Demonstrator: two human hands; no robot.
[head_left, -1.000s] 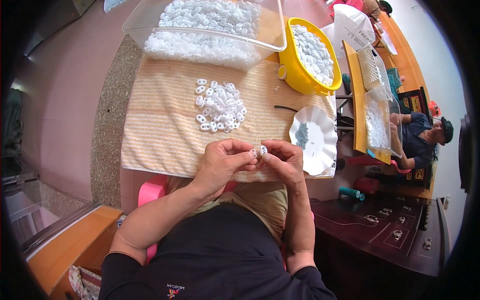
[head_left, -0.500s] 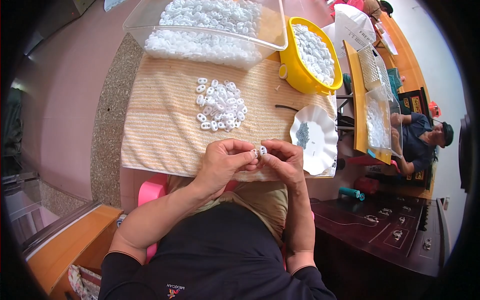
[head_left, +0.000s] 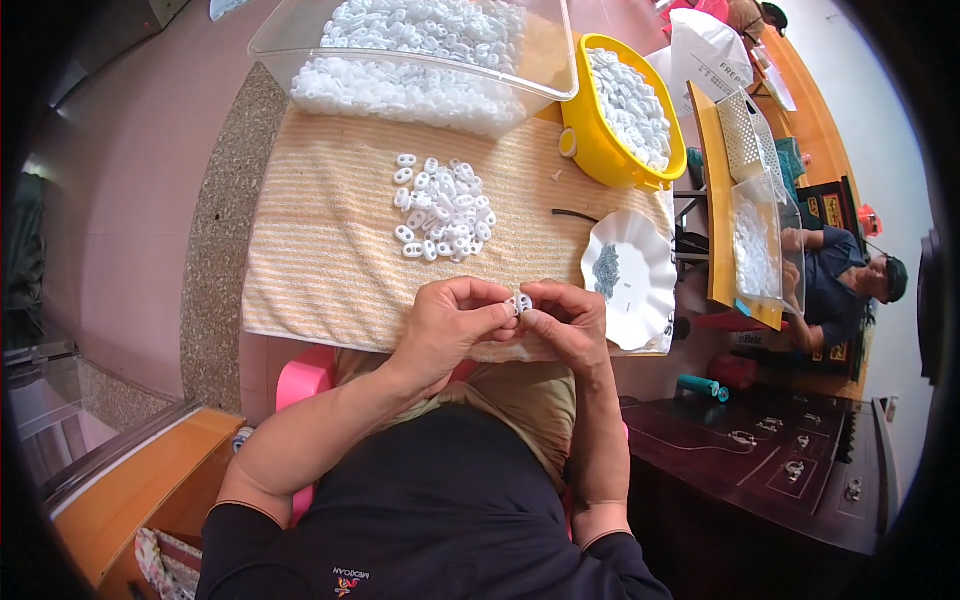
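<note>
Above my lap, at the towel's near edge, my hands meet fingertip to fingertip. My left hand [head_left: 460,318] pinches a small white plastic part, mostly covered by the fingers. My right hand [head_left: 568,322] grips a white two-holed oval cord-lock piece [head_left: 526,302] between thumb and forefinger. The two parts are against each other or nearly so; I cannot tell whether they are joined. Beyond my hands lies a loose pile of similar white cord-lock pieces [head_left: 446,212]. To the right, a white wavy-rimmed plate [head_left: 650,285] carries a heap of tiny grey springs [head_left: 606,270].
A striped towel [head_left: 330,230] covers the table. At its far side stand a clear plastic bin [head_left: 540,75] and a yellow tub [head_left: 590,130], both filled with white pieces. A thin black strip [head_left: 574,214] lies near the plate. Another person [head_left: 835,285] sits at a table on the right.
The white parts in my fingertips have come closer together, the left one moving slightly toward the right one. The pile, plate and containers stay as they were.
</note>
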